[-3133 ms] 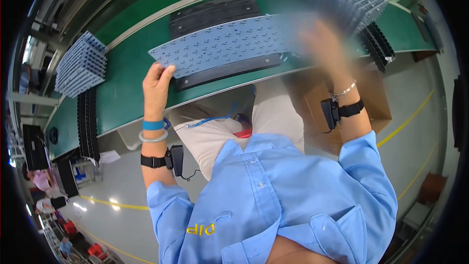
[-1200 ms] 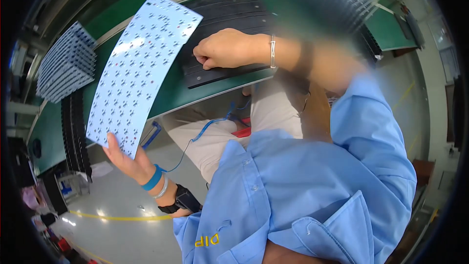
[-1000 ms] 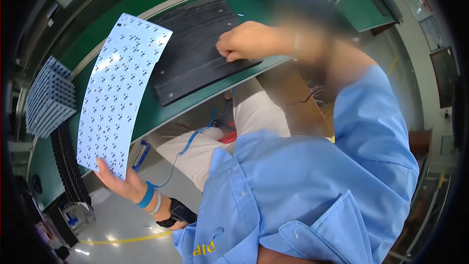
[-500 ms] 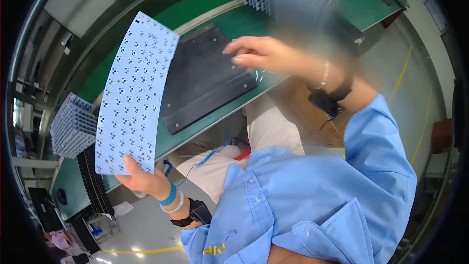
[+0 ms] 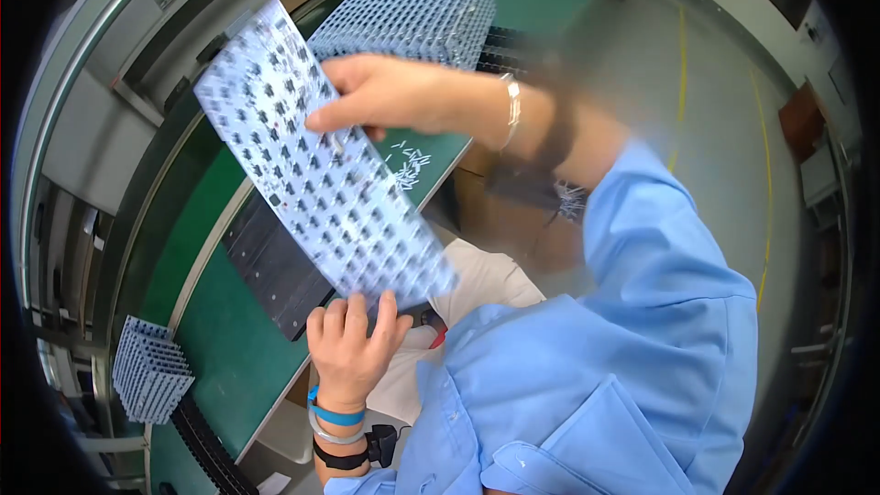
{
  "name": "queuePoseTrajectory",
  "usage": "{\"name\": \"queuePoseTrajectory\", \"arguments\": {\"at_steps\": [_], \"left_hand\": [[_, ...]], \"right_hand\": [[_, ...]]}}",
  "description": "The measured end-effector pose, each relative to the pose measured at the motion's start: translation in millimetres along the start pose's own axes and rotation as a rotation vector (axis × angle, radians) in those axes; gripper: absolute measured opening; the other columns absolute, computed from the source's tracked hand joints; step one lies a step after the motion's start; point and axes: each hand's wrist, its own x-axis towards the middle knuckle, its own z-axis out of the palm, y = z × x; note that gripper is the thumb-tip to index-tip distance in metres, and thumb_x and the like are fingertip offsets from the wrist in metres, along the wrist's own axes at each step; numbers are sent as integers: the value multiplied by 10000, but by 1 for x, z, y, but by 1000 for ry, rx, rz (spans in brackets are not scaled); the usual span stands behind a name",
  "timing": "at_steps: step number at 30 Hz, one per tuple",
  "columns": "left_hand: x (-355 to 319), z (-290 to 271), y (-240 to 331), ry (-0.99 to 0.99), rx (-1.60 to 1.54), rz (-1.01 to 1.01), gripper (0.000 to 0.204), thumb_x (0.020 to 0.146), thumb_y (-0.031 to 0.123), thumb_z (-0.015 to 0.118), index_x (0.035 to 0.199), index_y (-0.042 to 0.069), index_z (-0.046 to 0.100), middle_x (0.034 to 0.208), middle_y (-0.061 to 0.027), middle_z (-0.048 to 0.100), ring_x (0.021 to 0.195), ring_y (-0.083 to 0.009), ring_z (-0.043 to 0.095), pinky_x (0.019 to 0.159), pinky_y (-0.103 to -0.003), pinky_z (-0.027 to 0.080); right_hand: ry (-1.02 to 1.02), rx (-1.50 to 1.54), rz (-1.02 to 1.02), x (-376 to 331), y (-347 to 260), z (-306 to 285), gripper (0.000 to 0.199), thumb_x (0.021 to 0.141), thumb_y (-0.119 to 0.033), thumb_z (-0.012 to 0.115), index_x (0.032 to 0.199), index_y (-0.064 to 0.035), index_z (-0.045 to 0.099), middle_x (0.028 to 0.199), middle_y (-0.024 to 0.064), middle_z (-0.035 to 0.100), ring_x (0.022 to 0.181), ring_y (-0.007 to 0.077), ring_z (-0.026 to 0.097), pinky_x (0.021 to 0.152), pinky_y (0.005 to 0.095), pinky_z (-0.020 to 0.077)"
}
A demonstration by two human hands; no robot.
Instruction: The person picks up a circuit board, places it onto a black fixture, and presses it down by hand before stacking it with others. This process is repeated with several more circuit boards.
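Observation:
A white keyboard circuit board (image 5: 312,165), covered in rows of small dark parts, is held tilted over the bench and looks blurred by motion. My right hand (image 5: 376,96) grips its right long edge, thumb on the upper face and the other fingers partly hidden behind. At the near end, the fingertips of my left hand (image 5: 353,344) hold the board's edge. Below the board lies a black flat fixture plate (image 5: 280,266), partly covered by it.
Beyond my right hand stands a large stack of similar boards (image 5: 403,14); a smaller stack (image 5: 151,371) is at the left, beside a black slotted rack (image 5: 206,445). Small white pins (image 5: 408,165) lie scattered on the green bench (image 5: 238,367). A metal rail runs along the bench's far side.
My right hand, empty before, now grips a board. The board in view has swung right and turned. My left hand has moved right to its near end. The view has turned too.

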Motion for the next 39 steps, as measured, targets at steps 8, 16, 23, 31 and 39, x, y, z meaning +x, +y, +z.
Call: {"name": "queuePoseTrajectory", "arguments": {"at_steps": [8, 16, 23, 31, 39], "left_hand": [[-31, 33, -21, 44, -32, -311, 280, 796, 54, 609, 1071, 11, 579, 1103, -174, 549, 972, -329, 532, 818, -375, 430], [-88, 65, -46, 171, -32, -694, 195, 888, 33, 510, 1061, -21, 583, 1156, -170, 524, 1044, -319, 510, 900, -379, 410], [-85, 71, -44, 155, 32, -727, 193, 898, 45, 497, 1054, -28, 585, 1161, -173, 517, 1058, -318, 500, 900, -385, 408], [-85, 71, -41, 101, 70, -714, 190, 890, 31, 495, 1048, -26, 582, 1159, -170, 516, 1051, -316, 498, 898, -382, 407], [-87, 73, -41, 88, 97, -695, 190, 881, 14, 490, 1040, -30, 585, 1157, -175, 517, 1039, -322, 502, 882, -391, 411]], "right_hand": [[-57, -629, -91, -78, -104, -85, 198, 788, -97, 597, 964, -6, 582, 839, 104, 607, 755, 221, 580, 696, 340, 476], [-203, -1596, -49, -77, -51, -192, 301, 786, -100, 595, 1075, -17, 589, 1001, 121, 662, 899, 287, 618, 784, 367, 471], [-56, -1752, -128, -63, 26, -231, 239, 826, -92, 605, 1060, -60, 567, 1030, 67, 589, 963, 237, 571, 849, 367, 478], [-147, -1651, -29, -47, 55, -230, 192, 816, -81, 578, 1008, -70, 579, 1011, 86, 566, 1057, 278, 514, 890, 383, 450], [-159, -1625, -82, -42, 64, -231, 178, 817, -85, 568, 992, -52, 576, 1015, 87, 570, 1056, 278, 513, 888, 382, 450]]}}
